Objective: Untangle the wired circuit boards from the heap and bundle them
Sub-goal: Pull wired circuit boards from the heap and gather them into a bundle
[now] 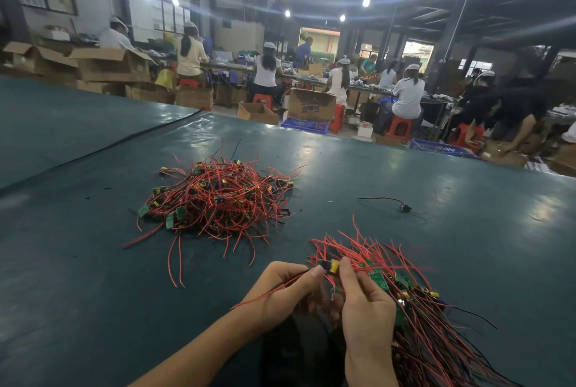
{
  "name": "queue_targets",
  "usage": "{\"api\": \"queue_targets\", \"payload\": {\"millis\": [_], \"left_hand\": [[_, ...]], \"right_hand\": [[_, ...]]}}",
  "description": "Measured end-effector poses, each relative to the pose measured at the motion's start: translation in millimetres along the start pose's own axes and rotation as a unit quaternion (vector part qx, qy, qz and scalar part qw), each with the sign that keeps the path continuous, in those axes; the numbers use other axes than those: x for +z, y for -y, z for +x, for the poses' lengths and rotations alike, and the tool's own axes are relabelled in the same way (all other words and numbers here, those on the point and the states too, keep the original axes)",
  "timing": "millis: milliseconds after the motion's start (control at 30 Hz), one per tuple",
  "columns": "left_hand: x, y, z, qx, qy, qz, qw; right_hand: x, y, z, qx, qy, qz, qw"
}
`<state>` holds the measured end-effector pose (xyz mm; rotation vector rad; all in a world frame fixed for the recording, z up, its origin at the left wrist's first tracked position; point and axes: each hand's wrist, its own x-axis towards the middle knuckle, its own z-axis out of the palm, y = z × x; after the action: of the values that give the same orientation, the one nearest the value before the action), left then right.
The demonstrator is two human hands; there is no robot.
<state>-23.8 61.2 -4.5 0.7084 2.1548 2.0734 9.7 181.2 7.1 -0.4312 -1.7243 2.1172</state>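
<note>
on the tabletop (93, 262): one heap (218, 196), one stray board (404, 208); my left grip (280, 290) and right grip (367, 302) pinch one half-hidden bundle (417, 318).

The bundle (436, 340) runs off the bottom edge, partly hidden behind the right hand (364, 308). Boards deep in the heap (215, 196) cannot be counted.
</note>
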Motion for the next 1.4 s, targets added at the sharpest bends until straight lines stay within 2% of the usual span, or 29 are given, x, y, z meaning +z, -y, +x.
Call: {"api": "queue_targets", "payload": {"millis": [100,200,333,400,467,567,633,700,800,867,967,1067,1267,1400], "left_hand": [[-5,1,3,-0.020,-0.046,-0.033,0.998],[-11,2,7,-0.022,-0.136,-0.059,0.989],[-29,10,14,-0.004,-0.245,-0.023,0.969],[-39,15,15,0.008,-0.277,0.039,0.960],[-48,21,16,0.024,-0.311,0.160,0.936],[-63,24,15,0.050,-0.365,0.383,0.847],[-75,28,14,0.017,-0.351,0.460,0.815],[-86,33,13,-0.049,-0.322,0.499,0.803],[-95,39,12,-0.126,-0.300,0.485,0.812],[-99,39,13,-0.148,-0.294,0.471,0.819],[-103,37,14,-0.137,-0.302,0.480,0.812],[-105,34,14,-0.083,-0.310,0.508,0.799],[-111,34,15,-0.043,-0.246,0.493,0.834],[-115,32,15,-0.030,-0.263,0.490,0.831]], "right_hand": [[-4,3,2,0.047,-0.058,0.035,0.997],[-6,4,4,0.098,-0.075,0.087,0.989],[-7,3,6,0.096,-0.092,0.098,0.986],[-7,3,6,0.095,-0.092,0.099,0.986],[-7,3,5,0.095,-0.094,0.104,0.986],[-6,3,4,0.086,-0.098,0.124,0.984],[-6,5,3,0.074,-0.104,0.147,0.981],[-5,6,3,0.067,-0.113,0.161,0.978],[-6,6,4,0.076,-0.134,0.164,0.974],[-6,7,4,0.083,-0.142,0.166,0.972],[-5,8,3,0.090,-0.148,0.160,0.972],[-4,9,0,0.115,-0.152,0.161,0.968],[-3,14,-7,0.160,-0.137,0.193,0.958],[0,16,-8,0.164,-0.120,0.190,0.961]]}}
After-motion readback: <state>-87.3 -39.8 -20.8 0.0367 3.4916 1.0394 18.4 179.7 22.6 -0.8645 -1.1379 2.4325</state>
